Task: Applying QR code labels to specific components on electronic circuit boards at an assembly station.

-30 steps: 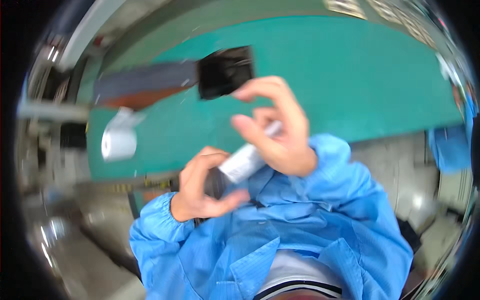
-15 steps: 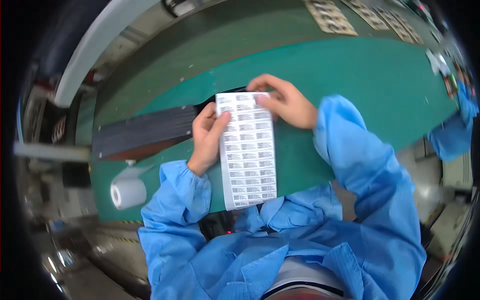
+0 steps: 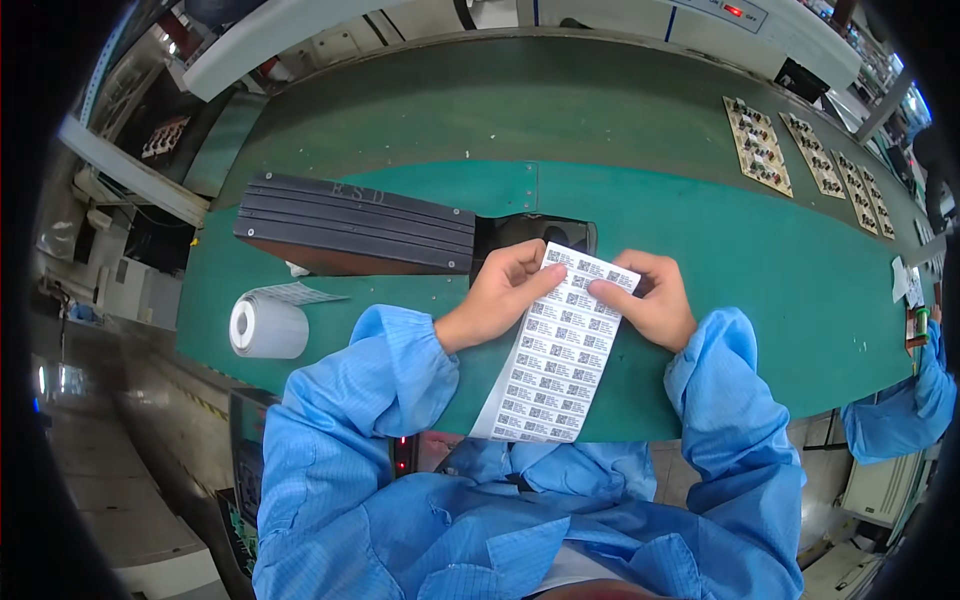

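Observation:
A white sheet of small printed labels (image 3: 562,350), set in three columns, hangs tilted between my hands over the near edge of the green mat. My left hand (image 3: 500,295) pinches its top left corner with the thumb on the printed face. At the top right, my right hand (image 3: 655,300) is closed on the sheet's edge, thumb on the face and fingers partly hidden behind. Just beyond my left hand lies a long black ribbed case (image 3: 360,222), with a dark glossy part (image 3: 535,232) at its right end. A roll of labels (image 3: 270,325) rests to the left, its loose strip trailing rightward.
Several circuit board panels (image 3: 757,147) lie on the conveyor-like surface at the far right. The green mat (image 3: 760,260) covers the work table. At the right edge, another person's blue sleeve (image 3: 900,405) shows. A grey rail (image 3: 140,175) stands at the left.
My view has shifted, so the table sits differently in the picture. The label sheet has gone from nearly upright to tilted, and my right hand has come down to its top right edge.

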`<control>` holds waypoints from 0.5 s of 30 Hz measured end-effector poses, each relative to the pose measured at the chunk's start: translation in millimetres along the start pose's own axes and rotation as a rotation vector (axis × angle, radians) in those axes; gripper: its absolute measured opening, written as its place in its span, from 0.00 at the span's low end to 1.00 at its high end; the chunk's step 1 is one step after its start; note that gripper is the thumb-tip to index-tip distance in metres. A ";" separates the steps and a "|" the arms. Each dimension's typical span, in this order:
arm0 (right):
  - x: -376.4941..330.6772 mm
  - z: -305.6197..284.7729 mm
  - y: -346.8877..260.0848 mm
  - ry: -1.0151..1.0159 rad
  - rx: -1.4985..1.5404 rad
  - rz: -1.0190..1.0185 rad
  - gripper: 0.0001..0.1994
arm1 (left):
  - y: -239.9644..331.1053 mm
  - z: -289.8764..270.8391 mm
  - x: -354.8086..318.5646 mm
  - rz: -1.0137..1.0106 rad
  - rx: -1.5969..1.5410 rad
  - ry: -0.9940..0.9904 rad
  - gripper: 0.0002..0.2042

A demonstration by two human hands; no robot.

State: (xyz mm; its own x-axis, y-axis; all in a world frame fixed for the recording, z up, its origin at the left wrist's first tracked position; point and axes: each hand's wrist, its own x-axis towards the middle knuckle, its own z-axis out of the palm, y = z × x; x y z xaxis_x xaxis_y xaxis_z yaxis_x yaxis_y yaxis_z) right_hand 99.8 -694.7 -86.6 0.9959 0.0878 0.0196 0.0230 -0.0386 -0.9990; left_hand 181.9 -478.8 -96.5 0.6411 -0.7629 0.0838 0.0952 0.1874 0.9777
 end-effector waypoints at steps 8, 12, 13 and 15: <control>-2.9 -2.6 -3.2 0.073 -0.109 -0.036 0.08 | 0.7 2.0 1.2 -0.043 0.061 0.010 0.10; 0.0 -5.2 -1.8 0.055 -0.150 -0.041 0.08 | 6.2 6.7 -1.4 -0.035 0.035 0.039 0.11; 0.7 -5.9 -1.3 0.032 -0.161 -0.055 0.08 | 4.2 7.1 -1.4 -0.020 0.050 0.030 0.12; -1.4 -5.2 -0.3 0.012 -0.163 -0.068 0.08 | 0.1 4.0 -1.5 -0.005 0.088 0.015 0.13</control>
State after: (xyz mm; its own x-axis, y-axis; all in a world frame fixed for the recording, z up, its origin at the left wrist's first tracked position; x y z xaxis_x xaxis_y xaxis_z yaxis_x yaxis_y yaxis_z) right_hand 98.9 -700.0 -86.2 0.9925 0.0841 0.0885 0.1034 -0.1939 -0.9756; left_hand 177.8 -480.1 -95.7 0.6520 -0.7543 0.0767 0.0316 0.1281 0.9913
